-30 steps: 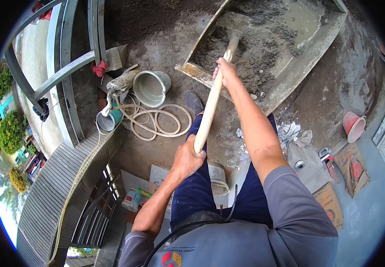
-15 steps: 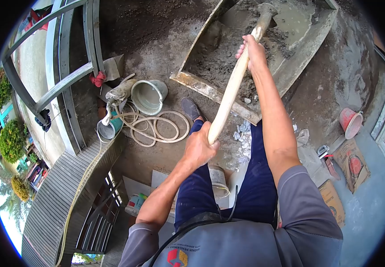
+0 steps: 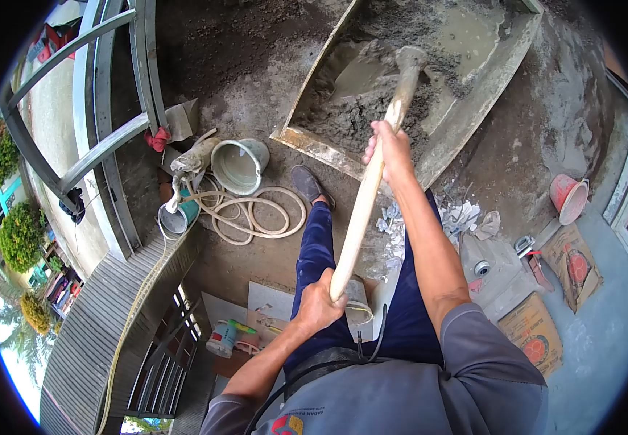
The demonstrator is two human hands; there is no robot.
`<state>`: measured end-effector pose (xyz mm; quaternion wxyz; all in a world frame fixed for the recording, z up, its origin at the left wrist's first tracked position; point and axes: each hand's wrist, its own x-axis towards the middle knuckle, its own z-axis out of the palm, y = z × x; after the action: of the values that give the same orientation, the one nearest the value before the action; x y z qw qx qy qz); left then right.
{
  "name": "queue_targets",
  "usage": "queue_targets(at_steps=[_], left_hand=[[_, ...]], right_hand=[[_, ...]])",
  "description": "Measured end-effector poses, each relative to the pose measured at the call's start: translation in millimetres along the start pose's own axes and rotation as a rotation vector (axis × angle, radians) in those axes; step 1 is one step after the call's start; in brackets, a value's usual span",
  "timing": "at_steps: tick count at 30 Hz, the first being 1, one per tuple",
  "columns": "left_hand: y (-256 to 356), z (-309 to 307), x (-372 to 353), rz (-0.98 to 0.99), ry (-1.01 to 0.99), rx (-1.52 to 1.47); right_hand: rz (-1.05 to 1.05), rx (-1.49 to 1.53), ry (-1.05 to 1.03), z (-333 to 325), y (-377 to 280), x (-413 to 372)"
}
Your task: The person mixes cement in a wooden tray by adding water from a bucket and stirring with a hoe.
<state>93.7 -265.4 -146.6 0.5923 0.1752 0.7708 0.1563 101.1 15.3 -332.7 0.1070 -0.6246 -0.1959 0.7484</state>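
Observation:
Both hands grip the pale wooden handle of a hoe. My left hand is wrapped round the butt end, close to my thighs. Farther up the shaft, my right hand is closed round it. The hoe's metal socket is coated in grey mortar, and its blade is hidden from me. Beneath it lies wet grey mortar with lumps and pools of water. A shallow mixing trough with raised edges holds this mortar.
A bucket of grey water and a coiled hose are at left, near my shoe. Another bucket stands between my legs. Torn paper, a reddish bucket and flattened cement bags lie to the right.
Both hands have drawn the hoe back toward my body and slightly left. Its head has moved from the trough's middle toward the near side, over the lumpy mortar.

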Motion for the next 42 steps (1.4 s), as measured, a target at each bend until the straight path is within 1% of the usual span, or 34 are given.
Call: queue_targets(at_steps=[2,3,4,5,7,8,10,11,13,14,19,21,22,23,24,25,26,27,29,30,32,34,35,36,37,40,41,42], left_hand=[[38,3,31,0.085,-0.017,-0.028],[44,11,49,0.147,0.003,-0.028],[63,10,65,0.137,-0.021,-0.015],[68,9,78,0.131,-0.027,-0.01],[71,8,93,0.111,-0.027,0.008],[65,6,87,0.056,-0.042,-0.005],[18,18,59,-0.009,0.011,0.003],[4,20,51,-0.028,0.035,0.013],[-1,15,28,-0.114,0.017,-0.031],[-2,12,23,-0.149,0.013,-0.056],[2,30,-7,-0.083,-0.054,-0.06],[15,45,2,-0.037,-0.063,-0.099],[23,53,12,0.0,-0.08,-0.105],[39,59,24,0.044,-0.05,-0.118],[57,61,37,0.038,-0.088,-0.142],[68,69,53,0.081,-0.07,-0.111],[89,65,68,0.126,-0.07,-0.115],[101,68,84,0.134,-0.065,-0.113],[110,72,106,0.151,-0.058,-0.1],[105,70,110,0.123,-0.06,-0.107],[89,59,113,0.061,-0.068,-0.115],[69,36,101,0.018,-0.087,-0.026],[58,21,93,-0.006,-0.095,0.018],[46,3,87,-0.033,-0.105,0.016],[34,-16,84,-0.053,-0.112,0.01],[-11,-86,64,-0.066,-0.105,-0.012],[-29,-106,52,-0.072,-0.097,-0.029],[-61,-123,42,-0.062,-0.104,-0.018]], right_hand=[[-0.12,-0.014,0.003,-19,-53,18],[-0.175,-0.02,0.007,-28,-74,33],[-0.19,-0.03,0.016,-38,-92,51],[-0.207,-0.04,0.026,-45,-103,66],[-0.129,-0.074,0.086,-50,-77,89],[-0.091,-0.086,0.117,-54,-54,100],[0.068,-0.1,0.121,-56,42,109],[0.185,-0.091,0.117,-50,79,100],[0.225,-0.118,0.12,-36,106,84],[0.212,-0.104,0.107,-32,104,76],[0.121,-0.039,0.044,-45,50,19],[0.056,-0.094,0.061,-49,-1,8],[0.0,-0.1,0.068,-53,-25,12],[-0.051,-0.131,0.061,-59,-50,17],[-0.1,-0.14,0.046,-68,-73,27],[-0.133,-0.144,0.048,-74,-96,36],[-0.178,-0.152,0.06,-84,-113,54],[-0.195,-0.161,0.096,-87,-128,64],[-0.202,-0.182,0.093,-99,-135,92],[-0.146,-0.18,0.113,-101,-124,108],[0.003,-0.174,0.142,-116,-66,143],[0.086,-0.098,0.136,-113,4,146],[0.133,-0.032,0.092,-111,34,147],[0.212,0.016,0.13,-102,56,146],[0.18,0.013,0.141,-84,64,133],[0.158,0.067,0.271,-12,71,80],[0.105,0.126,0.264,9,83,64],[0.05,0.183,0.213,29,88,43]])
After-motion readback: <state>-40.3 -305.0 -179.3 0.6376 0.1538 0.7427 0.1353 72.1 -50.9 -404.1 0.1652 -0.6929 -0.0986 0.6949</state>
